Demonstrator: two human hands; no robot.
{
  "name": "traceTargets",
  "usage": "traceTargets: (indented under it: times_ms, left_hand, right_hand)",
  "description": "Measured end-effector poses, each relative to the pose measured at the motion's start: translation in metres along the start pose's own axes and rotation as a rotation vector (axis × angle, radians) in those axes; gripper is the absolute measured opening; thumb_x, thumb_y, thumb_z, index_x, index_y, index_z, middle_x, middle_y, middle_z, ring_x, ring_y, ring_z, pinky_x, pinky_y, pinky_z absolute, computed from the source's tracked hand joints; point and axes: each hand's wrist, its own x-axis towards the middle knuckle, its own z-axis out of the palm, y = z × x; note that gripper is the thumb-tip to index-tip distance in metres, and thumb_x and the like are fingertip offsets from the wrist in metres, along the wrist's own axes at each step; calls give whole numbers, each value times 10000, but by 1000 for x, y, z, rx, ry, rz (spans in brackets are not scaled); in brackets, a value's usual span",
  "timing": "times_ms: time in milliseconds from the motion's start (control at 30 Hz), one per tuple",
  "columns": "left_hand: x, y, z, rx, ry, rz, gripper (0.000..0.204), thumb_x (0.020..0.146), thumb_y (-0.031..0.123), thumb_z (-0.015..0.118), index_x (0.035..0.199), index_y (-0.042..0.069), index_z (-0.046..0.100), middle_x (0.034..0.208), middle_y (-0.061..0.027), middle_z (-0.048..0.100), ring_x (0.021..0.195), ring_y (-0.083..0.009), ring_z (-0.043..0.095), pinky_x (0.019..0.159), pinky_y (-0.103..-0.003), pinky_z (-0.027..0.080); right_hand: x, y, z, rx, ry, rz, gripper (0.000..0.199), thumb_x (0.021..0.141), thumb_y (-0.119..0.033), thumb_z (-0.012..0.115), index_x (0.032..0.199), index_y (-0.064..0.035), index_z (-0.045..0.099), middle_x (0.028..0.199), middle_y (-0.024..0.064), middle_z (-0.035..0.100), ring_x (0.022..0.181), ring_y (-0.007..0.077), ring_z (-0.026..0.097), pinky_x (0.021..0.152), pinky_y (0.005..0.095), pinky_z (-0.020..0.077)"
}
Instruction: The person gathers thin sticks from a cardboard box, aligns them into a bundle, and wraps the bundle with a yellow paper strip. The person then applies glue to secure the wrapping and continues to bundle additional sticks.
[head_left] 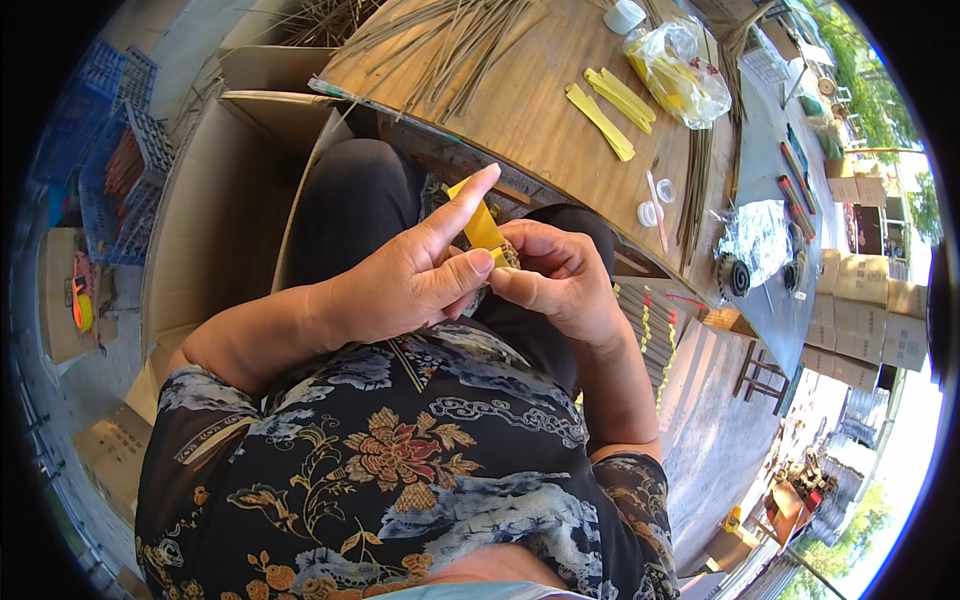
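Over my lap, both hands meet around a yellow strip (482, 228). My left hand (415, 265) is closed on the strip with the thumb pressed down; its index finger is stretched out along it. Close by, the thumb and fingers of my right hand (565, 280) pinch a small brown, rough-textured piece (511, 256) at the strip's lower end. The fingers hide most of that piece, so its kind does not show. More flat yellow strips (602, 122) lie on the wooden table (540, 100) ahead.
Thin brown sticks (460, 45) are spread over the table's far left. A clear plastic bag (680, 75) with yellow pieces, a small white tub (649, 214) and a thin brush (657, 205) lie to the right. An open cardboard box (225, 200) stands left of my legs.
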Motion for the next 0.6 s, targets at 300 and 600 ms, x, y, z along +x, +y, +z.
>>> traceTargets:
  times_ms: [300,600]
  left_hand:
    - [2,0,-3,-92,-38,-165,768,910,306,468,1387,89,-93,760,-17,456,572,-51,430,460,-169,374]
    - [3,-3,-1,-160,-67,-153,747,912,324,454,1389,78,-65,723,-11,434,542,-57,406,437,-172,353]
  right_hand:
    - [5,-13,-11,-237,-111,-92,185,811,-145,631,890,20,607,823,29,547,719,77,502,631,214,425]
    - [8,-20,-20,-393,-226,-103,265,799,-161,646,984,19,587,850,35,556,746,106,520,649,219,430]
